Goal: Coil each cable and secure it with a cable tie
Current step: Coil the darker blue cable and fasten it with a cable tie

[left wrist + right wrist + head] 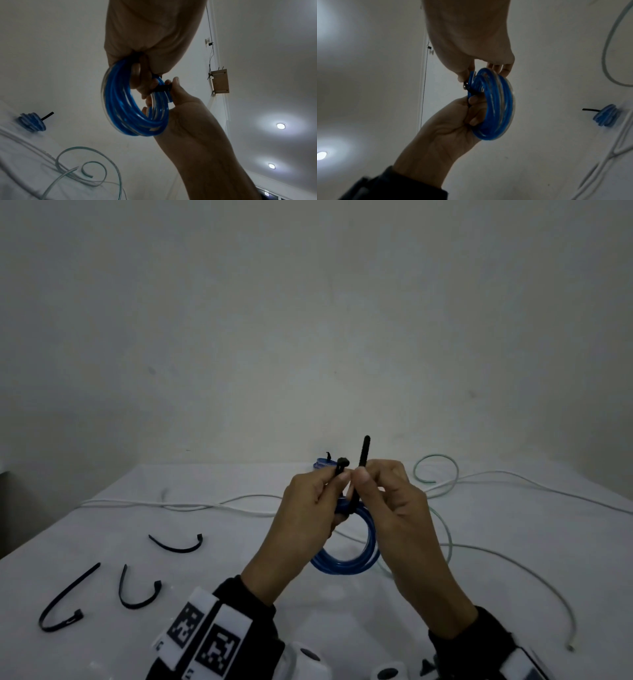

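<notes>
Head view, frame centre: your left hand (308, 508) pinches the cable tie (362, 463) head, right hand (394, 501) pinches its tail, looped round the blue coil (346, 559). Wrist views: coil hangs off your fingers. Next, I'd guess, thread and cinch.

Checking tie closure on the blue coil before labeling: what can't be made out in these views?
- Whether the cable tie tail has entered its head: head view, left hand and right hand fingertips cover the meeting point.
- Top of the blue coil: head view, behind both hands.
- Tie wrap on the coil: right wrist view, dark, partly under fingers.
- Second blue coil: small, partly hidden.
</notes>
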